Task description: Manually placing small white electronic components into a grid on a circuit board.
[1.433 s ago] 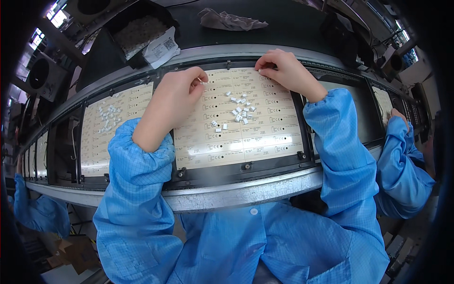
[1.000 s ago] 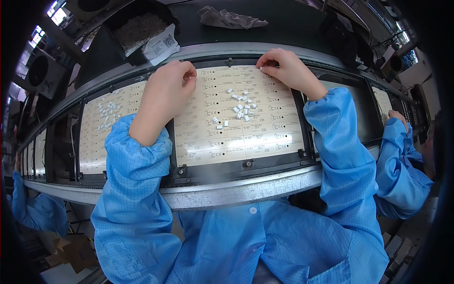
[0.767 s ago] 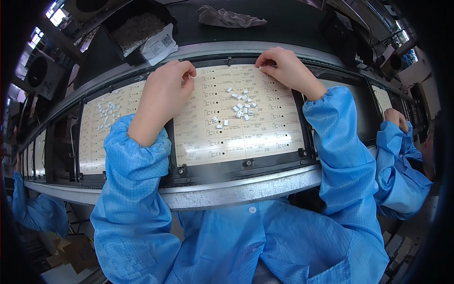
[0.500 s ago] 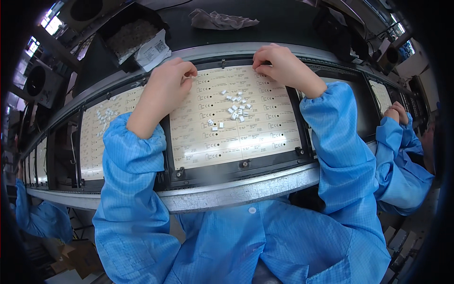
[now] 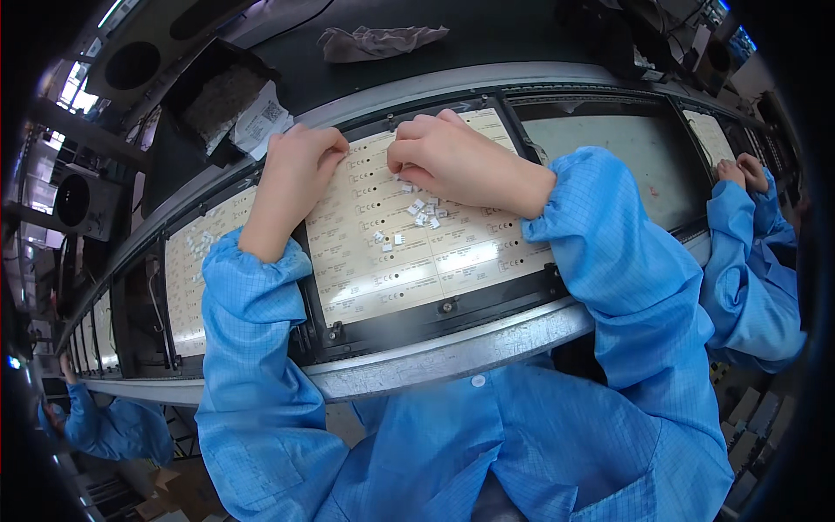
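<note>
The right hand (image 5: 461, 165) has left the upper right of the board (image 5: 365, 300) and now bends over the white pieces (image 5: 422, 219), which lie loose near the board's middle; its fingertips reach the far end of the scatter, but whether one is pinched there I cannot tell. The left hand (image 5: 291, 187) stays at the board's upper left, thumb and fingers drawn together, anything between them hidden. So work at the upper right seems paused while the right hand turns to the scatter, where several white pieces remain
</note>
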A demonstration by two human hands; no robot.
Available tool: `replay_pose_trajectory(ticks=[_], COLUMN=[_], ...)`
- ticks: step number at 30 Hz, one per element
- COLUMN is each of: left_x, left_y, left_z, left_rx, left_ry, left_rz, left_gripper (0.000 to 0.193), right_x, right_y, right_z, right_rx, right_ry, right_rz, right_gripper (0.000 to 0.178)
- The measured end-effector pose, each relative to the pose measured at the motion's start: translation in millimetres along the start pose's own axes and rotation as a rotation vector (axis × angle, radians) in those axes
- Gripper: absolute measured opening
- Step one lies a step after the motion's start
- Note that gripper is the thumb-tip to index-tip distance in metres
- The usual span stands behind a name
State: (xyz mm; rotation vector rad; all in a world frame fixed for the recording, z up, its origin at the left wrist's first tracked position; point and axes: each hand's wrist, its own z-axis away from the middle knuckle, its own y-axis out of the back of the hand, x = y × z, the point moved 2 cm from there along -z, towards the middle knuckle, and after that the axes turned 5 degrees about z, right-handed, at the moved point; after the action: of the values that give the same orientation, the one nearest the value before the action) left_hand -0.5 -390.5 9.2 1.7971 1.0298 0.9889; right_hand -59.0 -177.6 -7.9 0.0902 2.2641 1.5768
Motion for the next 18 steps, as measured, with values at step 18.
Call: replay_pose_trajectory(ticks=[18], left_x=[3], left_y=[-9], left_z=[2], left_rx=[0.014], left_ry=[-0.022], left_rz=[-0.087], left_gripper=[0.006], right_x=[21], right_y=[33], right_z=[24], right_rx=[0.182], right_ry=[-0.147], right_rz=[-0.242], right_gripper=[0.007])
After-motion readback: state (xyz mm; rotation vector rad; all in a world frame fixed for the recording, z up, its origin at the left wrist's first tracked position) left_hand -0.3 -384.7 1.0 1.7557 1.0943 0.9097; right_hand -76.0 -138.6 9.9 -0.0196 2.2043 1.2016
